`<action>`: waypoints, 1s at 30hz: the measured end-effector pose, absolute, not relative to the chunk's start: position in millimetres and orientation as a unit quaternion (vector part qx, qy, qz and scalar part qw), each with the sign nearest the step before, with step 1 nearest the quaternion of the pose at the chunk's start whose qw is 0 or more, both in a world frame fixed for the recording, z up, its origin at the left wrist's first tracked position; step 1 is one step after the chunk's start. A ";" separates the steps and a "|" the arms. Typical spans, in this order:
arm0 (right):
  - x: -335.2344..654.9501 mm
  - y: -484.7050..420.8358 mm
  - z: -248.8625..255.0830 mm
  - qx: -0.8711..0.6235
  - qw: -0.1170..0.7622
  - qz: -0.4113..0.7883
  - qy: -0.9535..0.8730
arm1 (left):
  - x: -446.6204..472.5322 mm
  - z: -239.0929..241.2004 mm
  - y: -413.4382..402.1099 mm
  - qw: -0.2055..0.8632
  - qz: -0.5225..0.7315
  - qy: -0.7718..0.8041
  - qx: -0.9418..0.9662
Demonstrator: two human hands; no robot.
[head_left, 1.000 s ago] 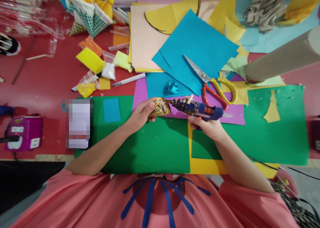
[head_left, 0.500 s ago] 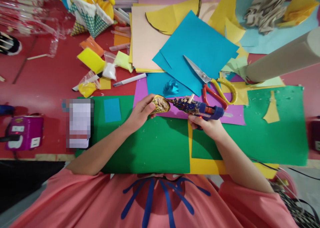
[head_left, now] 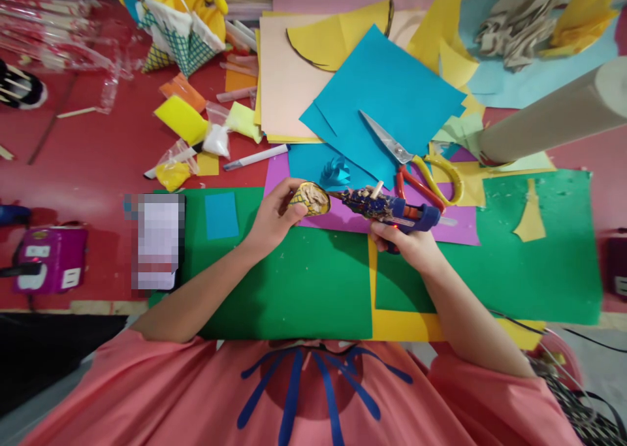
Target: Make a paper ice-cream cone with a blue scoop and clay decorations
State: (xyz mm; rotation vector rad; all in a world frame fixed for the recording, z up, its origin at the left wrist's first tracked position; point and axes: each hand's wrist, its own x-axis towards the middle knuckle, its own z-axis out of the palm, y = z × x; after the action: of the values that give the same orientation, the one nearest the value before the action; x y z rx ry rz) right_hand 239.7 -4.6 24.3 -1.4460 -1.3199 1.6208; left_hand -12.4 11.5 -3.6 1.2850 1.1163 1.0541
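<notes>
My left hand point(head_left: 277, 214) is wrapped round a small yellow paper cone point(head_left: 310, 200) with dark criss-cross lines. Crumpled beige paper shows in the cone's mouth, which is turned to the right. In my right hand point(head_left: 402, 240) is a dark blue hot glue gun point(head_left: 392, 209), with a small red light near the grip and a clear glue stick at its back end. Its nozzle points left and meets the cone's rim; whether they touch I cannot tell. A curled blue paper piece point(head_left: 336, 171) lies just beyond the nozzle.
Red-and-yellow-handled scissors point(head_left: 411, 162) lie behind the glue gun on blue paper point(head_left: 382, 87). Green sheets point(head_left: 284, 289) cover the table's front. A phone point(head_left: 159, 240) and a purple power box point(head_left: 51, 260) sit left; a white roll point(head_left: 553, 113) stands right.
My left hand has turned the cone slightly, so more of its patterned side and filled mouth shows. The glue gun stays nearly in place at the rim.
</notes>
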 end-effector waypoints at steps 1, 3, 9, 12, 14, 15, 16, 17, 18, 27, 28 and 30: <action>240.3 -4.1 24.6 -0.541 0.298 0.611 -0.495 | -12.7 -4.0 11.5 0.531 0.446 0.475 0.541; 241.3 -2.8 26.3 -0.538 0.298 0.610 -0.499 | -13.5 -5.1 11.5 0.514 0.455 0.485 0.542; 255.3 -2.6 40.0 -0.554 0.272 0.592 -0.518 | -14.3 -7.8 12.4 0.474 0.516 0.495 0.514; 279.0 -10.4 45.2 -0.562 0.270 0.611 -0.487 | -13.2 -6.3 13.5 0.485 0.520 0.499 0.496; 302.3 -18.4 45.7 -0.591 0.261 0.611 -0.457 | -12.6 -4.9 14.6 0.496 0.514 0.502 0.488; 315.3 -22.7 45.3 -0.611 0.254 0.605 -0.443 | -12.4 -4.4 15.2 0.499 0.514 0.502 0.485; 328.6 -26.8 44.7 -0.641 0.251 0.586 -0.428 | -12.2 -4.3 16.0 0.501 0.516 0.499 0.483; 341.7 -30.5 44.2 -0.667 0.247 0.562 -0.422 | -12.1 -4.5 16.8 0.500 0.521 0.496 0.482; 354.2 -33.6 44.1 -0.683 0.230 0.546 -0.427 | -12.0 -5.0 17.7 0.498 0.527 0.492 0.482; 389.9 -33.1 74.8 -0.813 0.069 0.191 -0.545 | -10.8 -14.7 25.8 0.457 0.586 0.466 0.480; 379.3 -29.6 79.0 -0.821 0.124 0.154 -0.536 | -10.8 -15.3 26.0 0.454 0.591 0.462 0.480; 348.3 -18.4 83.0 -0.774 0.212 0.152 -0.576 | -10.8 -16.1 25.8 0.452 0.599 0.453 0.482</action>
State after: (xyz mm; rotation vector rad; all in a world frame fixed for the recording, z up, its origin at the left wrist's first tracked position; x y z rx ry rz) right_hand 348.3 -18.4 83.0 -2.1510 -1.6011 0.4231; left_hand -10.8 25.8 -16.1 1.1910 1.1192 1.4788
